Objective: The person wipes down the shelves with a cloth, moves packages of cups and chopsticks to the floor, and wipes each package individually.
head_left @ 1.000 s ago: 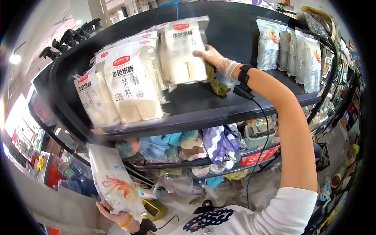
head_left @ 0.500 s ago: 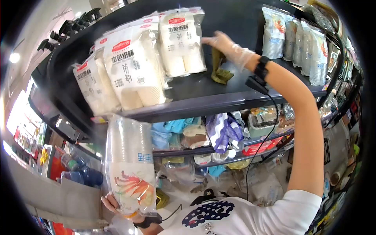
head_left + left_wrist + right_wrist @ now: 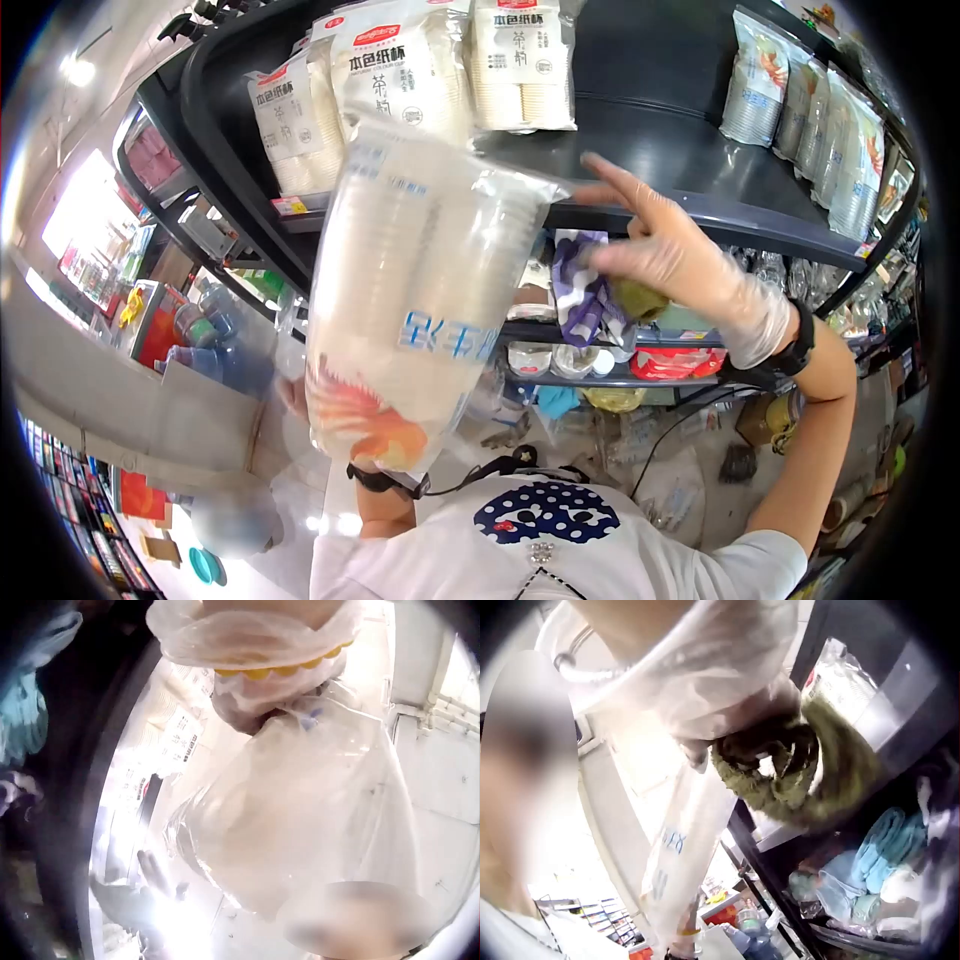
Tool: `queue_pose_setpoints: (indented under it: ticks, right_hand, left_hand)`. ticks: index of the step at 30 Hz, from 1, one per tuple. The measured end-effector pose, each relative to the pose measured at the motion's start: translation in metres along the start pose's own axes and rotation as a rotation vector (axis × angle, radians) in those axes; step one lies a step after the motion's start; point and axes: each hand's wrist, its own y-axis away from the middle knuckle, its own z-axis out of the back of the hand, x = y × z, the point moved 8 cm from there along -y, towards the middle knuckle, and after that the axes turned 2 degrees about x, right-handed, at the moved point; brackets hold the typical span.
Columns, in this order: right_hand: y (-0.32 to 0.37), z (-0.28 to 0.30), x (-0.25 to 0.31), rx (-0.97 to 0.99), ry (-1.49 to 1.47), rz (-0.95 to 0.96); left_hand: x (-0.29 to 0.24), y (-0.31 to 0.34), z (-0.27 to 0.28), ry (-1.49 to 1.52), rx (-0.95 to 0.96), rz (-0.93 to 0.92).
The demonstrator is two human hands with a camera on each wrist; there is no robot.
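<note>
A clear bag of stacked plastic cups (image 3: 400,290), printed with a red-orange pattern and blue lettering, stands tilted before my chest. My left hand (image 3: 292,396) holds it low down and is mostly hidden behind it; a glove and yellow band (image 3: 285,669) show in the left wrist view. My gloved right hand (image 3: 665,255) has its thumb and forefinger stretched toward the bag's upper corner. Under that palm hangs a crumpled olive-green cloth (image 3: 802,769), gripped by the other fingers.
Packs of paper cups (image 3: 400,75) stand on the left of the black shelf (image 3: 640,150). More bagged plastic cups (image 3: 757,85) line its right end. Lower shelves carry a purple-and-white striped cloth (image 3: 580,285) and red packages (image 3: 675,362). A cable runs from the right wrist.
My right hand has left the paper cups on the shelf and come down toward me with the green cloth. My left hand has raised the cup bag closer, up in front of the shelf edge.
</note>
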Motion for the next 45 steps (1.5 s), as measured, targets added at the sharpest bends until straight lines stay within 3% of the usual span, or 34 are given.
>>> queue_pose_setpoints:
  ticks: [3,5,6,12,15,16,19,20,21,23,25,26,28,30,31,32,34,36,37,39,43,45]
  right_hand:
    - [0.024,-0.015,0.032,-0.174,0.596,0.475]
    - [0.038,-0.032,0.040,-0.076,0.805,0.504]
    - [0.038,-0.034,0.037,-0.014,0.780,0.405]
    - [0.028,0.022,0.062,-0.179,0.677,0.361]
    - [0.017,0.028,0.063,-0.005,0.807,0.349]
    - [0.012,0.024,0.062,0.053,0.852,0.332]
    - [0.012,-0.005,0.062,0.269,0.936,0.337]
    - [0.013,-0.016,0.060,0.339,0.919,0.313]
    - [0.015,-0.027,0.059,0.407,0.901,0.286]
    - [0.021,-0.042,0.044,0.438,0.816,0.497]
    - [0.022,-0.039,0.037,0.520,0.726,0.380]
    - [0.023,-0.037,0.034,0.563,0.677,0.330]
    - [0.027,-0.021,0.034,0.487,0.728,0.275]
    - [0.031,0.005,0.039,0.364,0.771,0.224]
    - [0.032,0.026,0.044,0.276,0.788,0.199]
    - [0.034,0.049,0.045,0.188,0.803,0.176]
    - [0.035,0.122,0.031,-0.053,0.743,0.172]
    - [0.048,0.209,0.009,-0.364,0.456,0.140]
    - [0.053,0.244,-0.003,-0.447,0.439,0.203]
    - [0.063,0.297,-0.036,-0.616,0.294,0.081]
    - [0.064,0.351,-0.109,-0.772,0.199,-0.091]
    - [0.052,0.381,-0.162,-0.735,0.104,-0.102]
  left_hand:
    - [0.008,0.000,-0.029,0.174,0.054,0.087]
    - [0.016,-0.002,-0.045,0.320,0.084,0.166]
    - [0.020,-0.005,-0.051,0.419,0.096,0.213]
    - [0.037,-0.030,-0.077,0.978,0.178,0.441]
    - [0.028,-0.034,-0.092,0.989,0.286,0.414]
    - [0.018,-0.033,-0.095,0.763,0.338,0.325]
    - [0.007,-0.031,-0.124,1.006,0.320,0.587]
    - [0.010,-0.030,-0.116,0.746,0.428,0.299]
    - [0.000,-0.031,-0.140,0.810,0.601,0.353]
    - [-0.026,-0.028,-0.184,0.945,0.912,0.476]
    - [-0.033,-0.031,-0.201,1.067,0.836,0.566]
    - [-0.037,-0.032,-0.204,1.025,0.690,0.636]
    - [-0.033,-0.046,-0.211,1.133,0.767,0.417]
    - [-0.022,-0.059,-0.213,1.202,0.566,0.610]
    - [-0.013,-0.059,-0.210,1.192,0.322,0.909]
    - [-0.030,-0.072,-0.220,1.369,0.484,0.756]
    - [-0.024,-0.097,-0.223,1.318,0.552,0.510]
    - [0.000,-0.101,-0.218,0.871,0.349,0.393]
    - [0.003,-0.097,-0.223,0.786,0.430,0.284]
    - [0.010,-0.083,-0.234,0.613,0.579,0.065]
    - [0.015,-0.073,-0.270,0.287,0.530,0.054]
    - [0.023,-0.074,-0.293,0.342,0.513,0.075]
